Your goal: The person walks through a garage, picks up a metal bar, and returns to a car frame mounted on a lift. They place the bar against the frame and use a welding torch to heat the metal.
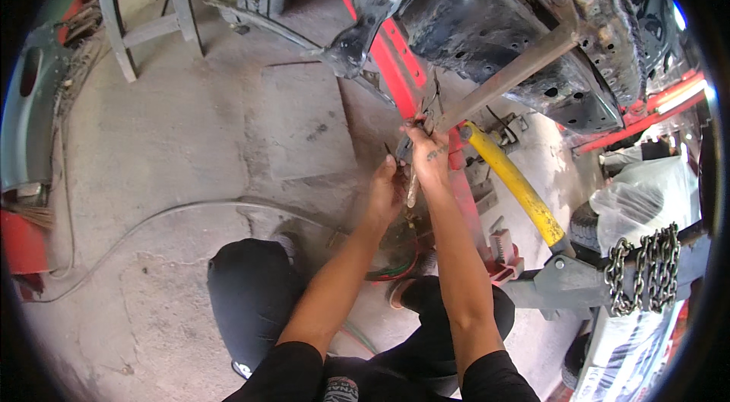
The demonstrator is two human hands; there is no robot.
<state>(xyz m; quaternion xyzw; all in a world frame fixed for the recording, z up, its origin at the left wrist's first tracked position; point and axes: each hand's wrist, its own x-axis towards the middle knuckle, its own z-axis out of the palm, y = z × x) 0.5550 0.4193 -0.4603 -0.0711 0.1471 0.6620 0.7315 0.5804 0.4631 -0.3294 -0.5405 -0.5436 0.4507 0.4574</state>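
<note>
My right hand (430, 162) is closed round a pliers-like metal tool; one worn handle (412, 188) sticks out below the fingers. The tool's far end meets the lower end of a rusty metal bar (506, 75), which slants up to a dark car body part (487, 30). Close beside it on the left, my left hand (385, 193) has its thumb raised and its fingers curled. What those fingers hold, if anything, is hidden. Behind both hands runs a red steel beam (397, 68).
A yellow hydraulic cylinder (517, 185) slants down on the right to a grey arm (566, 280) wrapped with a chain (642, 269). A hose (190, 204) crosses the concrete floor. Far left stand a grey metal stand (152, 30) and a car panel (30, 113).
</note>
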